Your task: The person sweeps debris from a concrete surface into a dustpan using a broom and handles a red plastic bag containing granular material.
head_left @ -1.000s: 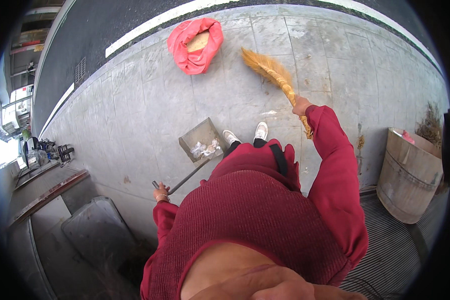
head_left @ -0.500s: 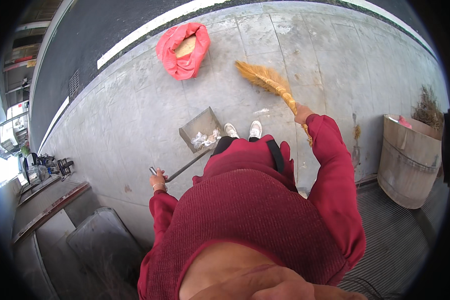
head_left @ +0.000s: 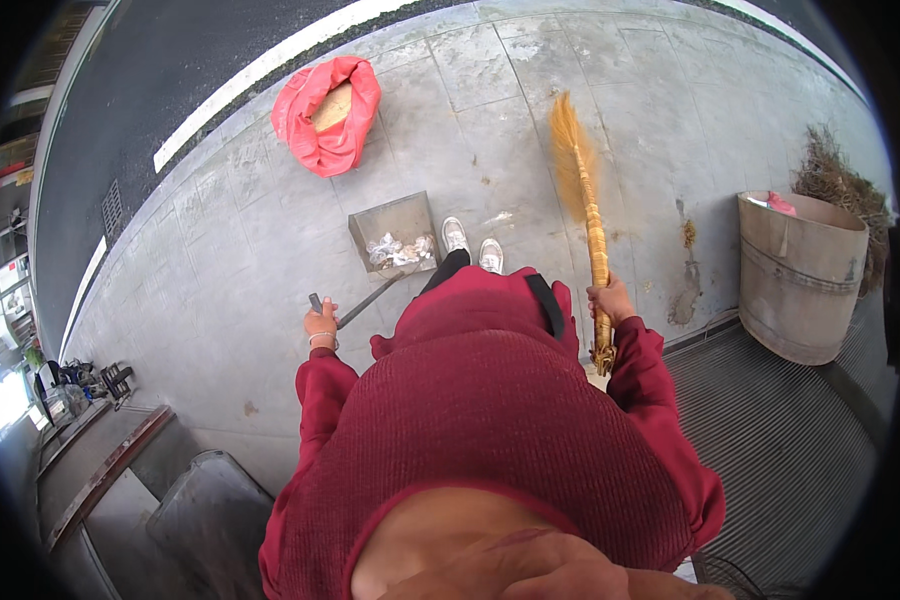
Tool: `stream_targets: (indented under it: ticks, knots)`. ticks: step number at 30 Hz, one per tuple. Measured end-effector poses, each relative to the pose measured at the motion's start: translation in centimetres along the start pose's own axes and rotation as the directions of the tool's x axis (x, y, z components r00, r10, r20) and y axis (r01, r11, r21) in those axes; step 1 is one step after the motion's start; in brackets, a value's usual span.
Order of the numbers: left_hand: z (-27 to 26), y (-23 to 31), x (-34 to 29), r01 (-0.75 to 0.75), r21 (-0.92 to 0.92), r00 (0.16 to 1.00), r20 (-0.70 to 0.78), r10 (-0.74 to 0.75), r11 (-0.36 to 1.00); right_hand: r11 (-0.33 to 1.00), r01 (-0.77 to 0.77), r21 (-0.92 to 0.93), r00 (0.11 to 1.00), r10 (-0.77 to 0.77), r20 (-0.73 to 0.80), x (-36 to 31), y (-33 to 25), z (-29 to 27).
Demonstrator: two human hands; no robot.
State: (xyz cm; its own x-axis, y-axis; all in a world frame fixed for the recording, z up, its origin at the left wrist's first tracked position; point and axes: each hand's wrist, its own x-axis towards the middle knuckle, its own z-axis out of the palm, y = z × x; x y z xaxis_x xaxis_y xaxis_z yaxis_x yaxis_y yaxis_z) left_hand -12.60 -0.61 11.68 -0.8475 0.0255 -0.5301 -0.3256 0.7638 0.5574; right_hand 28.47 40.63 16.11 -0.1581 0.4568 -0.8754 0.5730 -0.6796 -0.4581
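My left hand [head_left: 321, 324] is closed round the long handle of a metal dustpan [head_left: 368, 217]. The pan lies beside my feet, with crumpled white scraps [head_left: 400, 250] in it. In my right hand [head_left: 611, 298] is a straw broom [head_left: 592, 215], gripped near the lower end of its wrapped handle. Its golden bristles point away from me, over the pavement to the right of my shoes [head_left: 491, 256]. Whether the bristle tips touch the ground I cannot tell.
Ahead to the left stands a red sack [head_left: 358, 101] with a tan top inside. A large worn bin [head_left: 800, 285] is at the right, with dry brush [head_left: 835, 170] behind it. Ridged metal [head_left: 760, 430] lies at lower right. Beyond the grey pavement [head_left: 490, 130] runs a dark road [head_left: 190, 60].
The broom has swung from pointing ahead-left to pointing nearly straight ahead, and my right hand has drawn back toward my body. My left hand still holds the dustpan. The view has shifted slightly.
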Motion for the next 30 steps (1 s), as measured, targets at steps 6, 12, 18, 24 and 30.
stream_targets:
  ticks: [6, 12, 18, 24, 30]
  knots:
    - [0.2, 2.6, -0.7, -0.145, 0.095, 0.987, 0.086, 0.137, 0.985, 0.913, -0.127, 0.387, 0.975, 0.187, -0.121, 5.8, 3.7, -1.2]
    - [-0.7, 4.2, -1.7, -0.263, 0.157, 0.957, 0.166, 0.238, 0.952, 0.905, -0.212, 0.369, 0.975, 0.224, 0.013, 7.5, -1.4, 9.3]
    - [-2.5, 4.9, -4.0, -0.359, 0.222, 0.927, 0.196, 0.319, 0.907, 0.969, -0.055, 0.240, 0.995, 0.034, 0.091, 0.7, -5.0, 20.0]
    - [-4.3, 6.5, -6.7, -0.510, 0.278, 0.858, 0.230, 0.459, 0.814, 0.995, 0.080, 0.063, 0.970, -0.092, 0.225, -4.4, -5.4, 23.2]
    - [-4.7, 5.7, -7.8, -0.534, 0.305, 0.844, 0.243, 0.477, 0.789, 0.984, 0.166, -0.068, 0.921, -0.130, 0.368, -9.2, -6.7, 21.2]
